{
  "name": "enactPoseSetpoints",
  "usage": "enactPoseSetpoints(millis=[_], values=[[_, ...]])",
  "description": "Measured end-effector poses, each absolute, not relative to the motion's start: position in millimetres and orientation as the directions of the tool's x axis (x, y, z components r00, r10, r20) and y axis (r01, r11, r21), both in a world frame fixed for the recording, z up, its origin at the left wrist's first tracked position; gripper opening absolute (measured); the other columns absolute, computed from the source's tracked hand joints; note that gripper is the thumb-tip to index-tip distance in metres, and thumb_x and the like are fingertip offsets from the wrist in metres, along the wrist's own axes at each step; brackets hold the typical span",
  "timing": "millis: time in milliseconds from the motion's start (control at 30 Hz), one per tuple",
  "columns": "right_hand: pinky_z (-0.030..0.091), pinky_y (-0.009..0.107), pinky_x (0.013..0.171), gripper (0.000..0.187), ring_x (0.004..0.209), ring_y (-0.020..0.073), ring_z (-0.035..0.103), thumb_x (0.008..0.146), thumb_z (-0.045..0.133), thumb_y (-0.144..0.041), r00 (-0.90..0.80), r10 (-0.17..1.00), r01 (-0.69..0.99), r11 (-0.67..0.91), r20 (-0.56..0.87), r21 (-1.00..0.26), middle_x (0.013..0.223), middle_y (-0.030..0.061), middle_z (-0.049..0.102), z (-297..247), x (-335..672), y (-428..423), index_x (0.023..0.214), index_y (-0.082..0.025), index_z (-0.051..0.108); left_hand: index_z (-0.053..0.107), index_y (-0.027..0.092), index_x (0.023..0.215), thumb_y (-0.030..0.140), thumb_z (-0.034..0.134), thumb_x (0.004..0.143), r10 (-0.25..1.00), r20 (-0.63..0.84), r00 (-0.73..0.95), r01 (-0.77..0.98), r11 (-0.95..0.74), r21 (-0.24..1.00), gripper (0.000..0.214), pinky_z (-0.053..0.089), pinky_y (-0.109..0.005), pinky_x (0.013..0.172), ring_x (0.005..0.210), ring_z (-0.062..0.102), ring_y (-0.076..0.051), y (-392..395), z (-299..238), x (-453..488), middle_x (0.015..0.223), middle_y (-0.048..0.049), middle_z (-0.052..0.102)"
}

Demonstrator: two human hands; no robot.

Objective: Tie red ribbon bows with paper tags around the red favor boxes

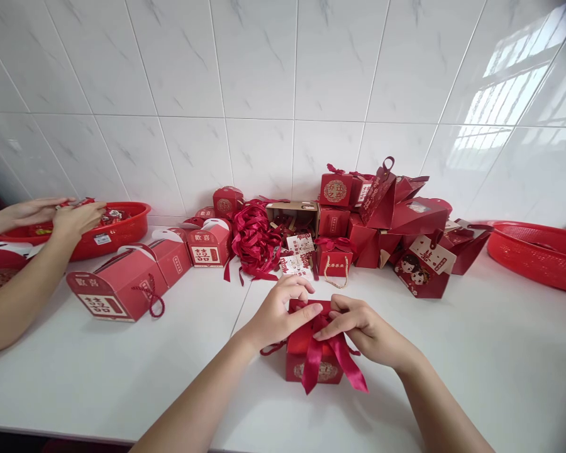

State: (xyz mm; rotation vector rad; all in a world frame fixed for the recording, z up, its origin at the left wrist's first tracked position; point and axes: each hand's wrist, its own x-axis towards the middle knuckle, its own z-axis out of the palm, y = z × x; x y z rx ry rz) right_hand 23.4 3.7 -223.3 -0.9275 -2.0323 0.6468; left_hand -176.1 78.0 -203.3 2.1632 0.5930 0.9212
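Observation:
A small red gift box [306, 362] stands on the white counter [476, 352] right in front of me. A dark red ribbon [346, 365] lies over its top, with two ends hanging down the front. My left hand [278, 311] rests on the box's top left, thumb and fingers pinched on the ribbon. My right hand [363, 327] pinches the ribbon at the middle of the top. Both hands are closed on the ribbon.
A heap of red ribbons [255, 242] and several red gift boxes [387, 220] line the tiled wall. Long red boxes [122, 283] lie at left. Another person's hands [70, 217] reach into a red basket [122, 229]. A second red basket [538, 255] sits at right.

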Motion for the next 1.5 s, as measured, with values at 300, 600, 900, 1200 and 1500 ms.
enactPoseSetpoints(millis=[300, 600, 900, 1200, 1500], values=[[0.038, 0.025, 0.062, 0.048, 0.071, 0.0118, 0.045, 0.091, 0.039, -0.004, -0.424, 0.789, 0.382, 0.601, 0.444, -0.702, 0.078, 0.0028, 0.043, -221.2, 22.4, 4.7, 0.1, -0.034, 0.075, 0.031, 0.02, 0.056, 0.029, 0.068, 0.073, 0.716, 0.22, 0.663, 0.033, -0.321, 0.946, 0.042, 0.042, -0.031, 0.084, 0.095, 0.057, -0.02, 75.7, -207.8, -167.8, 0.092, -0.004, 0.067], [0.037, 0.024, 0.057, 0.04, 0.065, 0.011, 0.043, 0.094, 0.04, -0.013, -0.409, 0.797, 0.372, 0.591, 0.445, -0.716, 0.073, 0.0023, 0.04, -222.6, 29.0, 5.0, 0.094, -0.027, 0.077, 0.029, 0.019, 0.055, 0.026, 0.075, 0.066, 0.711, 0.184, 0.678, 0.008, -0.257, 0.966, 0.048, 0.041, -0.028, 0.072, 0.077, 0.055, -0.015, 77.4, -212.0, -167.9, 0.086, -0.0036, 0.065], [0.037, 0.025, 0.059, 0.027, 0.064, 0.0108, 0.045, 0.097, 0.039, -0.022, -0.331, 0.826, 0.328, 0.553, 0.455, -0.765, 0.076, 0.0014, 0.049, -218.3, 25.0, 4.4, 0.09, -0.021, 0.065, 0.033, 0.017, 0.054, 0.026, 0.073, 0.069, 0.71, 0.158, 0.687, -0.056, -0.165, 0.985, 0.044, 0.038, -0.027, 0.067, 0.068, 0.051, -0.01, 75.6, -211.2, -167.1, 0.085, -0.003, 0.065], [0.035, 0.025, 0.061, 0.014, 0.066, 0.0107, 0.038, 0.095, 0.049, -0.032, -0.238, 0.899, 0.208, 0.418, 0.368, -0.884, 0.077, -0.0026, 0.042, -219.3, 27.2, 5.2, 0.089, -0.022, 0.041, 0.027, 0.018, 0.054, 0.025, 0.075, 0.068, 0.706, 0.17, 0.688, -0.055, -0.183, 0.982, 0.051, 0.035, -0.027, 0.065, 0.066, 0.049, -0.01, 77.6, -213.1, -165.5, 0.079, -0.0022, 0.064], [0.036, 0.025, 0.062, 0.015, 0.067, 0.011, 0.039, 0.095, 0.049, -0.033, -0.22, 0.896, 0.277, 0.436, 0.385, -0.856, 0.078, -0.0016, 0.042, -222.2, 29.4, 6.8, 0.087, -0.021, 0.042, 0.024, 0.017, 0.053, 0.023, 0.077, 0.064, 0.694, 0.159, 0.702, -0.057, -0.167, 0.984, 0.054, 0.034, -0.025, 0.064, 0.065, 0.046, -0.008, 78.5, -212.1, -168.1, 0.084, -0.0019, 0.064]])
